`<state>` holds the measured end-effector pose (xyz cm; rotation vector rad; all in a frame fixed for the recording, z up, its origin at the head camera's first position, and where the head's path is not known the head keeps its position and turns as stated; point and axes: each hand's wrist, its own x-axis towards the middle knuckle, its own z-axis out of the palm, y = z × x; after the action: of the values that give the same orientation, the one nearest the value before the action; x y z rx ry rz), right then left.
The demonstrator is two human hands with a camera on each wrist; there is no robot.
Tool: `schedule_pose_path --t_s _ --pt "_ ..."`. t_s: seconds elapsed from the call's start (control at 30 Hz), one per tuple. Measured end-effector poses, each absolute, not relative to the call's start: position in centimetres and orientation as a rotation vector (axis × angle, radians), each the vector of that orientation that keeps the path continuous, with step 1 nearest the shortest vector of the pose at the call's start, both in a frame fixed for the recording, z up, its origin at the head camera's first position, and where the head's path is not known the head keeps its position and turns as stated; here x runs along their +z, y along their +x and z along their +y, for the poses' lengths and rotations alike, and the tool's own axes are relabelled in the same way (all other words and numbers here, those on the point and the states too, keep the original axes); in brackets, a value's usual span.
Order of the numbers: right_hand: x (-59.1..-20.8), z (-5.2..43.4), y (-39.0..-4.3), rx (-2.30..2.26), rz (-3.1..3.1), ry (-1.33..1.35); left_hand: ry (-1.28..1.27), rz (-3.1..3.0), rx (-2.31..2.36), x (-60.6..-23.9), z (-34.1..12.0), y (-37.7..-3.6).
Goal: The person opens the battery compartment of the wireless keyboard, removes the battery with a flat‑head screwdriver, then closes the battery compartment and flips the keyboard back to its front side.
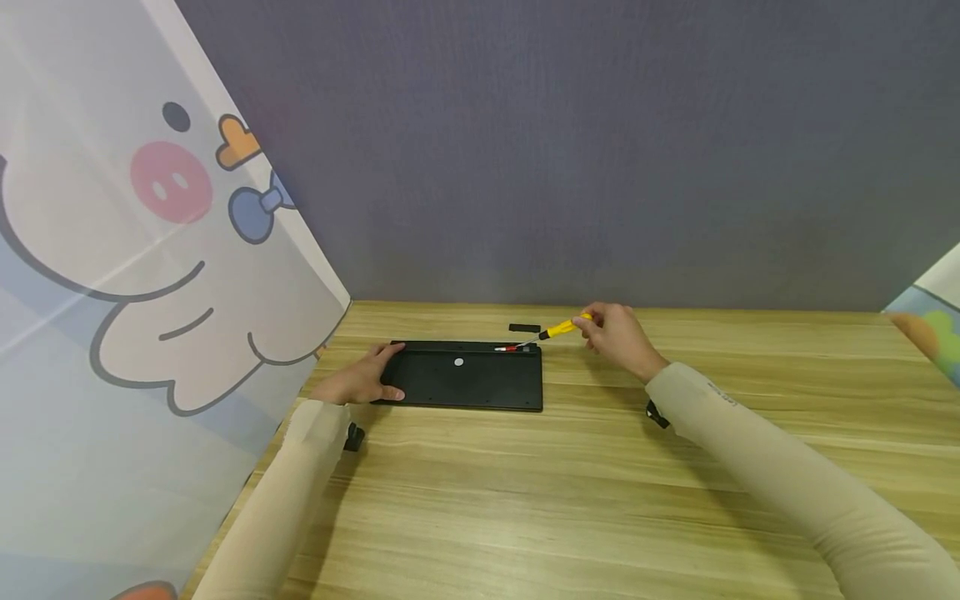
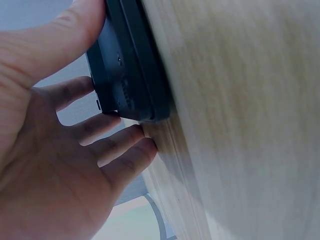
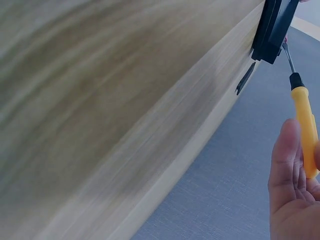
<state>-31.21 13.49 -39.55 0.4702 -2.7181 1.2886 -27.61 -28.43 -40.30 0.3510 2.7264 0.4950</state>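
A black keyboard (image 1: pixel 487 385) lies face down on the table, a round pale sticker on its underside. My left hand (image 1: pixel 363 377) holds its left end, the thumb near the close edge and the fingers at the far side. In the left wrist view, fingertips touch the black casing (image 2: pixel 127 65). My right hand (image 1: pixel 617 337) grips the yellow handle of a screwdriver (image 1: pixel 562 327). The tip of its thin metal shaft is at a red and white battery (image 1: pixel 506 348) in a slot along the far edge. The right wrist view shows the yellow handle (image 3: pixel 306 130) between thumb and fingers.
Just beyond the keyboard lies a small black cover strip (image 1: pixel 525 327). The wooden table (image 1: pixel 480 500) ends at a grey partition (image 1: pixel 570 167) behind. A white panel with cartoon pictures (image 1: pixel 172 333) stands along the left.
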Motion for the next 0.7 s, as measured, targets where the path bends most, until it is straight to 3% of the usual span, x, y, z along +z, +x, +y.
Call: schedule_pose_path --t_s 0.7 --pt "-40.27 13.87 -31.64 1.177 -2.76 0.451 0.361 2.727 0.511 -40.55 -28.56 -27.64"
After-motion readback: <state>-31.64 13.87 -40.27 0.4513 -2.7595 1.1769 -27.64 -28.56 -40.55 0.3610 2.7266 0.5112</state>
